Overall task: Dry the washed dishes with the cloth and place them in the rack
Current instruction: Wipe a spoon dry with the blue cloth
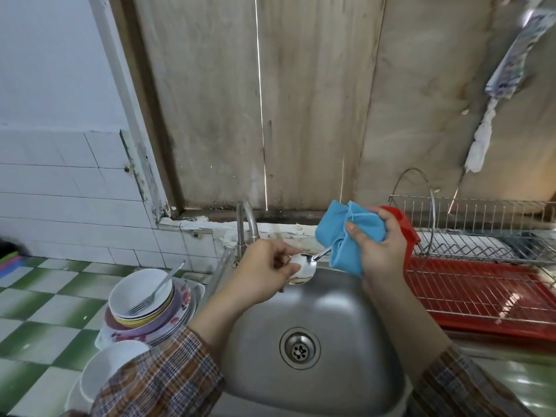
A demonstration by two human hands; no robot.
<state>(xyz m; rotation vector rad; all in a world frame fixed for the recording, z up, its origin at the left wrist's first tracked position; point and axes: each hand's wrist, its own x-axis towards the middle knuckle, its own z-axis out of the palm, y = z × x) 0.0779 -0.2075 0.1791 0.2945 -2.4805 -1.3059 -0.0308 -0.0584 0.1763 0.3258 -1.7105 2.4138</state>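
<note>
Spoon [304, 270]: over the back rim of the sink [331, 311]; the handle's far end is hidden inside the cloth.
Left hand [264, 270]: thumb and fingers pinch the spoon's bowl, covering part of it.
Right hand [383, 246]: curled tight round the bunched blue cloth [343, 236], which wraps the handle.
Rack [481, 224]: wire, right of the sink, on a red tray [481, 299]; cut off at the frame's right edge.
Stacked dishes [150, 320]: left of the sink; a fork [159, 287] lies in the top bowl.
White bowl [108, 371]: partly covered by the left sleeve.
</note>
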